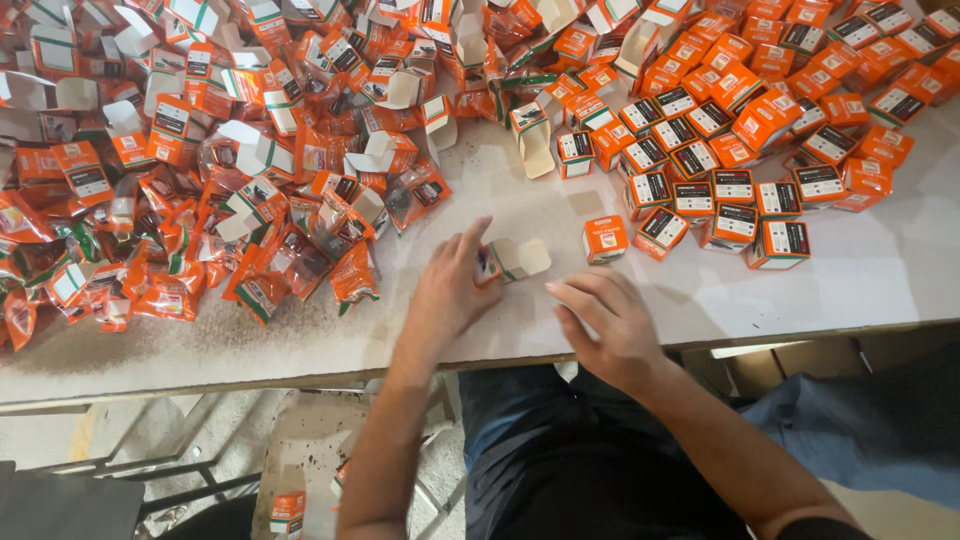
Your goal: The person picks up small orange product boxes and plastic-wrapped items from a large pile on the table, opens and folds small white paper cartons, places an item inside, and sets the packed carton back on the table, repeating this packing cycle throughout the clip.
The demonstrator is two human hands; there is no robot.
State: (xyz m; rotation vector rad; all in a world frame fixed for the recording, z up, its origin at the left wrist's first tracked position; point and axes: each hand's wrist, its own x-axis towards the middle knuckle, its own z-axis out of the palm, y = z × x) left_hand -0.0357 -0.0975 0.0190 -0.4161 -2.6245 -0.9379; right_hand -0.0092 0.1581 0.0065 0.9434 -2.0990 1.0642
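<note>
We looked down on a pale desk (560,205) strewn with small orange cartons. Our left hand (452,290) lay on the desk near its front edge, fingers curled loosely around a small open box (512,260); the grip was closed on that box at its left side, with the forefinger stretched up past it. The box lay on its side, its pale flap hanging open toward the right, and it touched the desk. Our right hand (605,325) rested just to the right of and below the box, palm down, fingers spread and bent slightly toward it; its grip was apart and held nothing, the fingertips near the flap without clearly touching it.

Just beyond the open box stood one closed orange box (605,239), alone and upright. To the right of it sat a cluster of finished boxes (735,190), packed side by side with their dark labelled faces up, reaching toward the far right corner. On the left a loose heap of orange pouches (170,250) covered the desk, some crumpled, mixed with unfolded cartons (390,150) whose white flaps stood open. Dark specks dusted the desk near the heap.

Below the front edge we saw our dark trousers (580,460), and on the floor (300,440) to the left another orange box (287,512).
</note>
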